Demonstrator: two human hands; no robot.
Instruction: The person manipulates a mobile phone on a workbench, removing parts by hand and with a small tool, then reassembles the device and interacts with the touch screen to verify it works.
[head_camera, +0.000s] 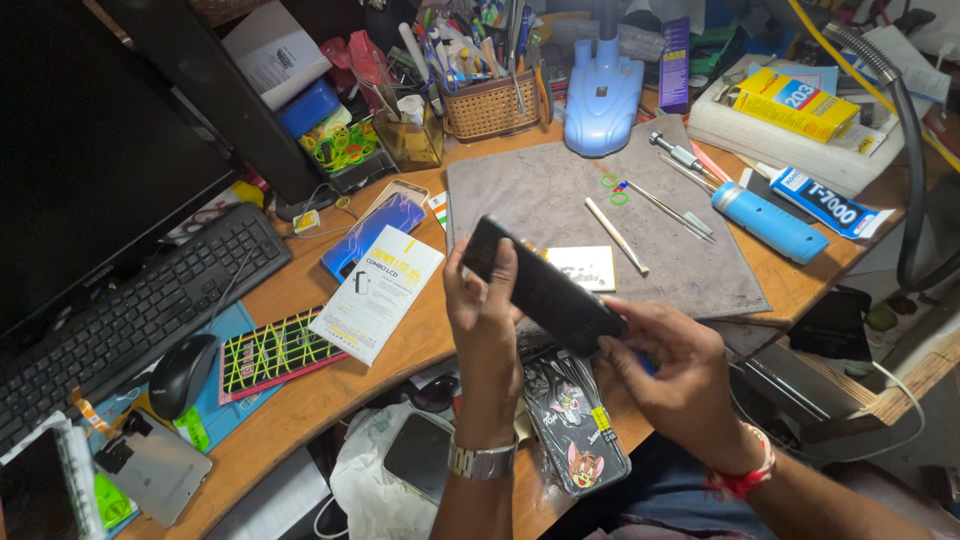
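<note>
A black phone (545, 285) is held above the front edge of a grey work mat (690, 260), tilted from upper left to lower right. My left hand (485, 315) grips its upper end, fingers wrapped over the back. My right hand (670, 365) pinches the lower end. A small white card (585, 265) lies on the mat just behind the phone. Below my hands a cartoon-printed phone case in clear wrap (575, 425) rests on my lap.
A keyboard (130, 305), mouse (180, 372) and dark monitor (90, 130) fill the left. A white flat box (380, 292) and blue phone (375, 230) lie beside the mat. Thin tools (660, 205), a blue cylinder (770, 222), glue tube (830, 200) and wicker basket (490, 105) crowd the back.
</note>
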